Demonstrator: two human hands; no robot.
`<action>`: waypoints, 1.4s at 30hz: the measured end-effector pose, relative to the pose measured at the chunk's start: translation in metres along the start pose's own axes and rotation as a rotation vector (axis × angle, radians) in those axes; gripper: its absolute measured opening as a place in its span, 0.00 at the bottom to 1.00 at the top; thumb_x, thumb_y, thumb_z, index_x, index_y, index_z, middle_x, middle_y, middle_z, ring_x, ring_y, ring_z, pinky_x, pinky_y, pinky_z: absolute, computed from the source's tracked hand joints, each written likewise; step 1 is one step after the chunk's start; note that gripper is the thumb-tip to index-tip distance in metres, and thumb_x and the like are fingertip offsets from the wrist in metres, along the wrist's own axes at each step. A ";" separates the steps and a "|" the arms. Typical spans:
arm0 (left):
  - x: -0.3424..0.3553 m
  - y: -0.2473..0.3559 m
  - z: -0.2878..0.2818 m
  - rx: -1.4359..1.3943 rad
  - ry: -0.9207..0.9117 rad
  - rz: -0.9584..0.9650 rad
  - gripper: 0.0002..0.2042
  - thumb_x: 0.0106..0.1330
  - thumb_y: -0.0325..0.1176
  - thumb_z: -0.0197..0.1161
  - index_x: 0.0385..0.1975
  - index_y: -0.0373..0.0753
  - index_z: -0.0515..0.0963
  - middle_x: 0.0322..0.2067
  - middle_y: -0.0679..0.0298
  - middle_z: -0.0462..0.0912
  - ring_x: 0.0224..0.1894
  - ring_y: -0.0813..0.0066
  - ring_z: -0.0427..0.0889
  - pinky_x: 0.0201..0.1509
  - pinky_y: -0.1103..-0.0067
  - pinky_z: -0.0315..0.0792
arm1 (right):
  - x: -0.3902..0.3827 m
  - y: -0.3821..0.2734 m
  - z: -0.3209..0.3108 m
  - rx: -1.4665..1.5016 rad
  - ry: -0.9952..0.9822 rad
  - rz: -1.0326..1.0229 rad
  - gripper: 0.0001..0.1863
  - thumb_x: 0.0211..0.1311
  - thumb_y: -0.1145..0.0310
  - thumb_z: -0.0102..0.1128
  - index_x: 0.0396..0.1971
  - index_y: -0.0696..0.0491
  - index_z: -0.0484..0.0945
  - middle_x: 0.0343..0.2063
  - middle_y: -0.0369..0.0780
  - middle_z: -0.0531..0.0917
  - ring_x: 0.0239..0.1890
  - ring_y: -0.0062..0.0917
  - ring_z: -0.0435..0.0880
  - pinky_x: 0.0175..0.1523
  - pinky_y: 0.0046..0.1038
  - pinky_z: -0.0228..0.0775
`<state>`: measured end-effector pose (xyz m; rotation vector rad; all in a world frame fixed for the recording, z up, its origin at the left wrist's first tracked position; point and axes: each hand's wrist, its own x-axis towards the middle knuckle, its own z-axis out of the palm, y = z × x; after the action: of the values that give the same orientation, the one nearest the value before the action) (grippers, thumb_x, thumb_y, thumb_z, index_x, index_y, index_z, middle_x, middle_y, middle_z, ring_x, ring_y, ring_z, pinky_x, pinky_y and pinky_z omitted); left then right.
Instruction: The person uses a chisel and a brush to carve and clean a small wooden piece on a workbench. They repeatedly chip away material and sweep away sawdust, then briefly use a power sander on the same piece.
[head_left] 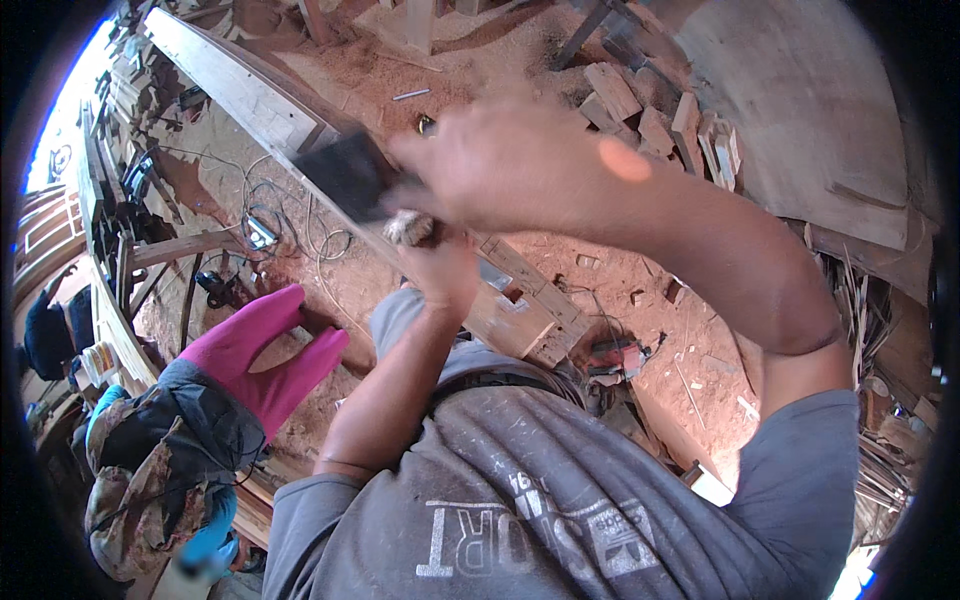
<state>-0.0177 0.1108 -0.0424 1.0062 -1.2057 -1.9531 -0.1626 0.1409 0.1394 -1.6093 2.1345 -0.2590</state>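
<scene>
A long pale board (230,75) runs from the upper left toward me. On its near part lies or is held a dark flat rectangular thing (335,172). My right hand (465,160) reaches across to that dark thing's right side, its fingers smeared by motion. My left hand (445,270) is below it at the board's near end, beside a pale rough lump (408,228). Its fingers look curled round something there, mostly hidden by the lump and my right hand.
A mortised wooden piece (540,320) lies beneath my arms. Wood offcuts (615,100) and a large curved panel (800,110) are at right; cables (320,235) and lumber (120,200) at left. Someone in pink trousers (240,340) is at lower left, on reddish, sawdust-covered ground (700,400).
</scene>
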 end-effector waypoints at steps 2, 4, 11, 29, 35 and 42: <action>-0.016 -0.010 0.004 -0.033 0.068 0.002 0.04 0.72 0.26 0.66 0.41 0.36 0.79 0.35 0.67 0.82 0.32 0.82 0.79 0.28 0.79 0.71 | 0.003 0.003 0.005 -0.050 -0.128 -0.033 0.28 0.73 0.41 0.56 0.44 0.55 0.85 0.37 0.53 0.89 0.44 0.48 0.90 0.50 0.47 0.82; -0.010 -0.034 -0.018 0.049 0.014 -0.008 0.05 0.71 0.25 0.66 0.43 0.35 0.79 0.36 0.66 0.83 0.34 0.79 0.80 0.31 0.76 0.72 | 0.008 0.004 -0.010 -0.134 -0.179 -0.112 0.29 0.73 0.41 0.56 0.46 0.54 0.85 0.38 0.52 0.89 0.45 0.48 0.90 0.51 0.47 0.82; -0.011 -0.047 -0.020 -0.012 0.016 -0.009 0.07 0.73 0.30 0.67 0.43 0.33 0.79 0.34 0.68 0.82 0.34 0.79 0.79 0.33 0.77 0.72 | 0.006 0.001 -0.001 -0.091 -0.118 0.029 0.30 0.72 0.39 0.56 0.51 0.53 0.84 0.38 0.52 0.89 0.45 0.49 0.89 0.53 0.47 0.81; -0.014 0.024 0.012 0.001 -0.153 -0.196 0.13 0.75 0.33 0.67 0.28 0.44 0.71 0.17 0.72 0.71 0.15 0.83 0.66 0.18 0.79 0.58 | -0.075 0.021 0.013 0.512 0.280 0.331 0.38 0.70 0.33 0.58 0.54 0.59 0.83 0.40 0.52 0.88 0.46 0.42 0.88 0.53 0.39 0.76; -0.004 0.010 0.004 -0.103 -0.116 -0.146 0.10 0.74 0.32 0.68 0.31 0.43 0.74 0.18 0.74 0.71 0.16 0.83 0.68 0.18 0.79 0.60 | -0.048 0.001 -0.009 0.476 0.280 0.158 0.35 0.70 0.35 0.57 0.50 0.58 0.84 0.43 0.52 0.89 0.48 0.48 0.88 0.55 0.43 0.77; -0.001 -0.011 -0.004 0.018 -0.039 -0.045 0.06 0.71 0.29 0.70 0.40 0.36 0.80 0.31 0.70 0.80 0.32 0.82 0.77 0.33 0.79 0.71 | 0.001 -0.007 0.004 -0.080 -0.164 0.158 0.33 0.72 0.38 0.54 0.50 0.56 0.85 0.41 0.54 0.89 0.48 0.49 0.89 0.54 0.49 0.79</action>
<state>-0.0149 0.1143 -0.0536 1.0167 -1.2345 -2.0084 -0.1550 0.1386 0.1382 -1.4411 2.1529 0.0083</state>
